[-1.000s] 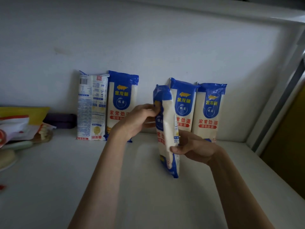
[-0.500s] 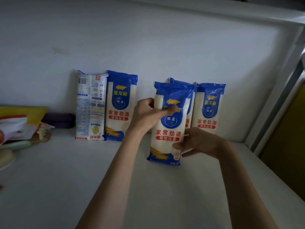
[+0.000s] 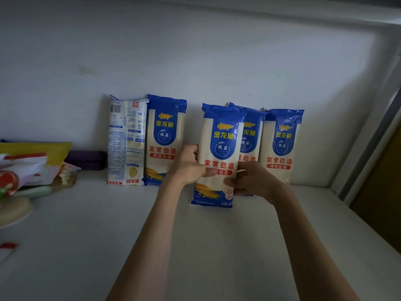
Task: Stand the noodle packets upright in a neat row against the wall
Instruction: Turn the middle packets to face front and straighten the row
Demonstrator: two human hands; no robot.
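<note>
Hands hold one noodle packet [image 3: 219,153] standing up on the white shelf [image 3: 86,235], a bit out from the wall [image 3: 195,51]. Left hand [image 3: 188,165] grips its left edge, thumb on the front. Right hand [image 3: 251,180] pinches its right edge low down. Four other packets [image 3: 165,137] lean on the wall behind it.

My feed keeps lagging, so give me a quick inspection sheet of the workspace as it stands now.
Surface: white shelf, bare in the middle.
Job's things: four noodle packets upright against the wall, one reversed; a fifth, held packet upright in front of the row.
Clutter: packaging pile and dark purple object at left.
Hands: left hand and right hand grip the held packet's sides.
Cables: nothing seen.
Surroundings: frame at right.
</note>
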